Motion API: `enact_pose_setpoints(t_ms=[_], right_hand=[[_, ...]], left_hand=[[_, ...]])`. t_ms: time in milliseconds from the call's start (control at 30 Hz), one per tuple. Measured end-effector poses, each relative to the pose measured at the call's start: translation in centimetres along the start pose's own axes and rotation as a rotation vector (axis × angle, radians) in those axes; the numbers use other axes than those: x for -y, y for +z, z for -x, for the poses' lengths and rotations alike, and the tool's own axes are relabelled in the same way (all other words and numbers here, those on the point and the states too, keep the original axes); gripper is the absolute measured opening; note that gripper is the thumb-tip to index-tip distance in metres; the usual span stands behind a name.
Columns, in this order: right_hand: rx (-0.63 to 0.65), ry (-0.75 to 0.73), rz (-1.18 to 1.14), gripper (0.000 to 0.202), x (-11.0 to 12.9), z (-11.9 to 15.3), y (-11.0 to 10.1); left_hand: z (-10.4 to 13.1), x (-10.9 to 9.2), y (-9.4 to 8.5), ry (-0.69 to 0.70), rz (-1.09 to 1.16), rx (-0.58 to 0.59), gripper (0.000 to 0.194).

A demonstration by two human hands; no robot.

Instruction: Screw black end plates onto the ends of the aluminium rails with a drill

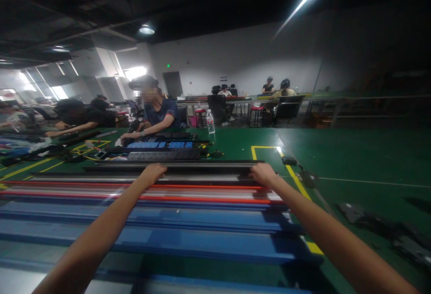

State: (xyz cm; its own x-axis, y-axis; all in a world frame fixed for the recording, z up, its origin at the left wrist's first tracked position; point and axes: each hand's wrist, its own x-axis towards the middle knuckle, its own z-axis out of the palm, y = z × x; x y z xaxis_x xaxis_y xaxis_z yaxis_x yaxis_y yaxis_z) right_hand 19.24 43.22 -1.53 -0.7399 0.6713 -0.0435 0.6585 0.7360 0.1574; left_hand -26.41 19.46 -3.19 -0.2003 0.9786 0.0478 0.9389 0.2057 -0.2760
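Both arms reach forward over long strips lying crosswise on the green table. My left hand point(154, 173) is closed on a long black metal profile point(208, 175), its fingers curled over it. Farther along the same profile, my right hand point(265, 174) also grips it near the right end. Just this side of the hands lie red-edged strips point(208, 193). Nearer to me are wide blue profiles point(202, 241), blurred in places. The undersides of both hands are hidden.
A co-worker point(160, 110) sits across the green table point(363, 155) behind power strips with blue sockets point(160, 145). A water bottle point(210, 122) stands near the far edge. Yellow tape point(298, 182) marks the tabletop, and dark blurred parts point(387, 226) lie at right.
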Motion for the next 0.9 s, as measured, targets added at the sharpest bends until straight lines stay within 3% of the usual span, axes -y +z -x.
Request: enact_pose_setpoints(t_ms=[233,400,533,900], right_hand=[[-0.064,0.028,0.033,0.029,-0.1,-0.6,0.5],[-0.215,0.032,0.05,0.035,0.3,-0.1,0.2],[-0.304,0.012,0.067,0.04,0.6,-0.3,-0.4],[-0.121,0.031,-0.038,0.033,-0.2,-1.4,0.4]], left_hand=[[-0.8,-0.4,0.1,-0.097,-0.034,-0.034,0.009],[-0.3,-0.4,0.0,-0.198,-0.074,-0.065,0.028],[-0.5,-0.8,-0.3,-0.251,-0.102,-0.058,0.03],[-0.8,-1.5,-1.0,-0.373,-0.048,-0.001,0.029]])
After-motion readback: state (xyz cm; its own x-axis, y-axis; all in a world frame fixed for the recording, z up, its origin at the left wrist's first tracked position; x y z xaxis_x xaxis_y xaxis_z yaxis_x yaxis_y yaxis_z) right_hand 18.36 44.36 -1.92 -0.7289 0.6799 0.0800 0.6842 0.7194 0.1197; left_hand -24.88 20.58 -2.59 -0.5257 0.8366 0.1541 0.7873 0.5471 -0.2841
